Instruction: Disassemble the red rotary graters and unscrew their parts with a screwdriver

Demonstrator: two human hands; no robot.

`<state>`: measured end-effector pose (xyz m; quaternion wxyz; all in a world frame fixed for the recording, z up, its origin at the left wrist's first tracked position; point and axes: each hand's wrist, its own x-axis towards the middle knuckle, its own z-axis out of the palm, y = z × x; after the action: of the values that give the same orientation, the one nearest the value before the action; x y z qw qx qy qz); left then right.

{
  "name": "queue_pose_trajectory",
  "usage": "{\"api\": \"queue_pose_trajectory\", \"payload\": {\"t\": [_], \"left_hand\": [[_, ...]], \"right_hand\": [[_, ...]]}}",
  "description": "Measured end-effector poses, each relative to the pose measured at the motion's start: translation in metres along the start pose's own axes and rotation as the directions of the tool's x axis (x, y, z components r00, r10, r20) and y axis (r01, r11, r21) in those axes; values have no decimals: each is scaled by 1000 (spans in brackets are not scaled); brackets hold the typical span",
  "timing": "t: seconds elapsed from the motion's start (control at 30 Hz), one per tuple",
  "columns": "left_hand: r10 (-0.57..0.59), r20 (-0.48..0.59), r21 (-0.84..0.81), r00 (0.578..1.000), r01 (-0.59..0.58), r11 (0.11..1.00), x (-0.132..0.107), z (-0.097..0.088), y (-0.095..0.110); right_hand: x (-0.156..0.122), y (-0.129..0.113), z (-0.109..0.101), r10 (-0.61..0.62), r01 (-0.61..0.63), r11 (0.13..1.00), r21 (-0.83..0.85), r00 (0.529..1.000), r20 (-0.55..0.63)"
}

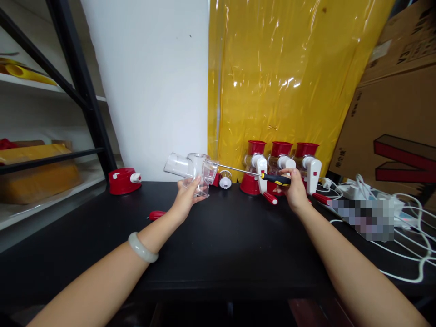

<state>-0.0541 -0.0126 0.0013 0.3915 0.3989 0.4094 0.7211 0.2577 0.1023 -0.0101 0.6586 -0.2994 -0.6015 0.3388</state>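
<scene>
My left hand (188,193) is closed around a clear plastic grater body (195,169), held just above the black table (238,245). My right hand (293,187) grips a screwdriver (276,180) by its black and yellow handle. The long metal shaft points left, and its tip meets or overlaps the right-hand opening of the clear body; I cannot tell whether it touches. Behind the clear body lies a grater drum (225,180) with a white end. A red crank handle (157,215) lies partly hidden behind my left forearm.
Three red and white rotary graters (256,168) stand in a row at the back right. A red base (124,181) sits at the back left. White cables (420,268) and a power strip clutter the right side, by a cardboard box (391,109). Shelves (51,200) flank the left.
</scene>
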Motion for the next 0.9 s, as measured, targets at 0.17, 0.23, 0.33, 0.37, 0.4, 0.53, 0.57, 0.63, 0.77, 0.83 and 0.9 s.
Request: {"api": "queue_pose_trajectory", "payload": {"t": [0.17,0.23,0.33,0.37,0.4,0.53,0.57,0.63,0.77,0.83,0.9], "left_hand": [[-2,-5,3,1000,2,1000,0,0,0],[-1,-1,8,1000,1,1000,0,0,-1],[-6,0,6,1000,6,1000,0,0,0],[-7,-5,6,1000,7,1000,0,1,0],[-9,-10,7,1000,9,1000,0,1,1],[-13,-10,8,1000,13,1000,-1,1,2],[-13,-9,6,1000,13,1000,-1,1,2],[-14,-8,3,1000,14,1000,-1,1,1],[-10,1,-1,1000,10,1000,-1,0,1],[-10,1,-4,1000,10,1000,-1,0,1],[-14,-4,-2,1000,14,1000,-1,0,2]], "right_hand": [[-2,-6,3,121,-131,987,-90,987,-110],[-1,-9,5,117,-123,992,-36,984,-132],[0,-9,6,113,-104,992,78,987,-117],[1,-9,6,119,-107,988,113,987,-106],[1,-9,6,125,-110,983,146,988,-96],[1,-10,6,104,-80,965,248,991,-86],[1,-10,6,99,-73,965,253,991,-92],[2,-9,6,92,-66,969,239,991,-99],[0,-8,6,74,-65,987,148,996,-52],[-3,-9,5,81,-78,994,74,996,-41],[-4,-11,4,100,-101,995,-13,993,-57]]}}
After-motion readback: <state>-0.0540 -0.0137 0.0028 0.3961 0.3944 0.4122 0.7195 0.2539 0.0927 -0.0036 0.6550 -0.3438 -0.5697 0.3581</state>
